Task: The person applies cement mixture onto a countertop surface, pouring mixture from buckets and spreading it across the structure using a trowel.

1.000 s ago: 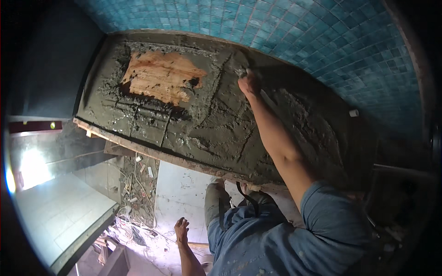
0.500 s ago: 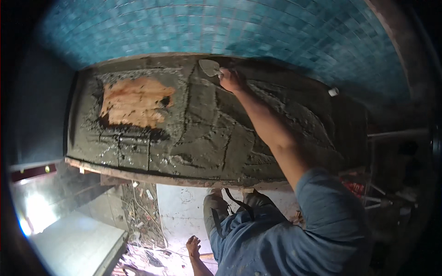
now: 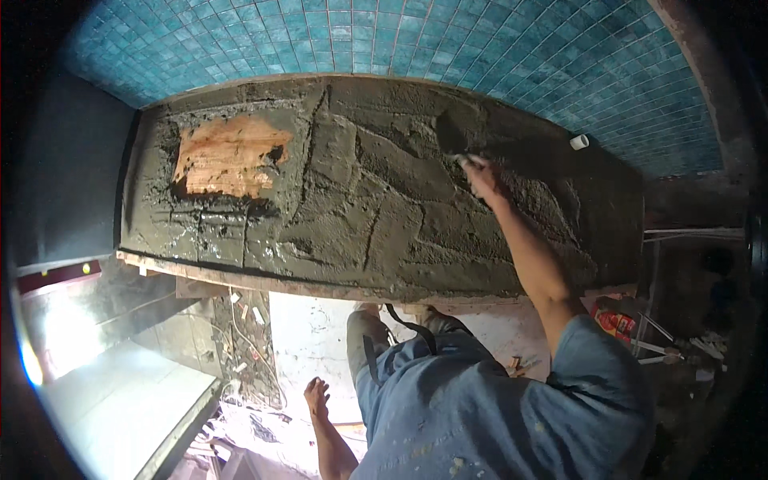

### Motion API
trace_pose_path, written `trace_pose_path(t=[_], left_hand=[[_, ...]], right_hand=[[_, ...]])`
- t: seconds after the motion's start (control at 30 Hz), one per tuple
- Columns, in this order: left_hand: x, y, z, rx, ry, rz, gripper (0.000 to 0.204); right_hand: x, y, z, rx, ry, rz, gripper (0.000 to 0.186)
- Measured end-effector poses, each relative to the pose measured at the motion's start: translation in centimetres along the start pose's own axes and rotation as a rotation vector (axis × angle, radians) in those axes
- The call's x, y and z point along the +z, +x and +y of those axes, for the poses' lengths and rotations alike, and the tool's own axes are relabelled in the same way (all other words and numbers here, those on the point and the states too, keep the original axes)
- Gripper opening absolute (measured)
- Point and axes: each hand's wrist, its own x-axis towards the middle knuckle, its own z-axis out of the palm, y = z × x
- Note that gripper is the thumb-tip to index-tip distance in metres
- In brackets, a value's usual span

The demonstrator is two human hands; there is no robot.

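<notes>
My right hand (image 3: 482,176) is closed round the handle of a pointed trowel (image 3: 458,133). Its dark blade lies over the wet cement (image 3: 384,168) at the far side of the slab, a little right of the middle. Rough ridges and grooves run through the cement. Toward the slab's left end, a rectangle of bare wood (image 3: 230,156) shows, with cement round it and crumbs on it. My left hand (image 3: 317,395) hangs low beside my body, away from the slab, its fingers loosely bent and apart, with nothing visible in them.
Blue-green tiles (image 3: 360,36) cover the wall behind the slab. A white pipe stub (image 3: 579,142) sticks out at the right. A wooden board (image 3: 320,288) edges the slab's front. A dark panel (image 3: 72,176) stands at the left; a red packet (image 3: 614,322) lies low right.
My right hand and the trowel have moved right and slightly nearer along the cement. My left hand has risen slightly and shifted left. The whole view has tilted a little.
</notes>
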Motion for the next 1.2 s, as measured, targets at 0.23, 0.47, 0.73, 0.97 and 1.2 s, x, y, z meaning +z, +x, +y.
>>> trace_pose_path(t=[0.23, 0.47, 0.73, 0.97, 1.2], left_hand=[[6.8, -3.9, -1.2, 0.097, -0.003, -0.087, 0.055], [10.5, -9.0, -9.5, 0.076, -0.017, -0.098, 0.053], [11.8, -10.1, -11.9, 0.003, 0.154, -0.160, 0.048], [6.5, -11.5, -7.4, 0.205, -0.125, -0.003, 0.054], [5.5, -12.4, -14.3, 0.000, 0.009, -0.011, 0.046]], right_hand=[[3.0, -8.1, 5.8, -0.541, -0.516, -0.085, 0.036], [-7.9, -3.6, 12.3, -0.115, -0.409, 0.493, 0.037], [-1.3, 3.2, 13.2, -0.406, -0.252, 0.394, 0.031], [-5.7, 4.0, 12.1, -0.207, -0.312, 0.609, 0.029], [-2.5, 9.5, 5.7, -0.212, -0.367, 0.411, 0.032]])
